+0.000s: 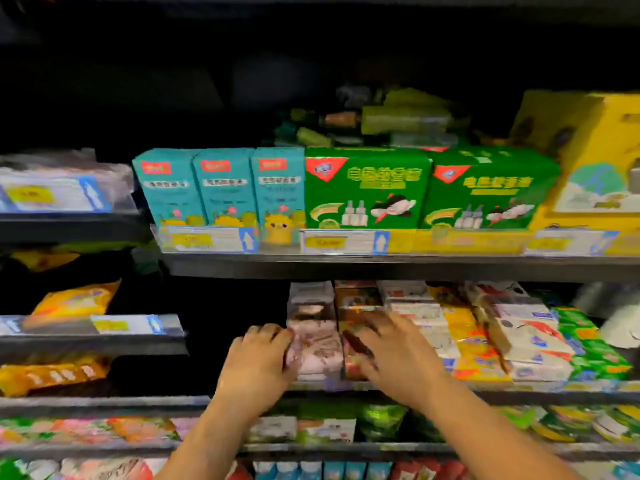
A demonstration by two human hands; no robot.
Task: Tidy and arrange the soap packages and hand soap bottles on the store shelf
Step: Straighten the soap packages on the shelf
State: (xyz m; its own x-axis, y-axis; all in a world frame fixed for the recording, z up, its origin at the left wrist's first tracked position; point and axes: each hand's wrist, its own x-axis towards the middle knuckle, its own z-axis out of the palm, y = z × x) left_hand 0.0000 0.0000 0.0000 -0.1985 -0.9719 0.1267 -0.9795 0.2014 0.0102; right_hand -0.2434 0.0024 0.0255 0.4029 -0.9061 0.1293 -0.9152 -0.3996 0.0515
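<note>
At lower centre, the left hand [258, 358] curled round the edge of the pink soap package [313, 348] while the right hand [394, 355] lay spread on the brown package [356, 301], apparently squaring both into their row

Two bare hands rest on soap packages on a dim, blurred store shelf.
The left hand [258, 355] curls its fingers round the left side of a pale pink soap package [313, 344]. The right hand [393, 355] lies with fingers spread on the brown soap package [353, 303], which touches the pink one on its right. White, yellow and green packs [519, 341] continue rightward along the same shelf [519, 394]. On the shelf above stand three teal boxes [225, 188] and, just beside them, two green boxes [367, 188].
</note>
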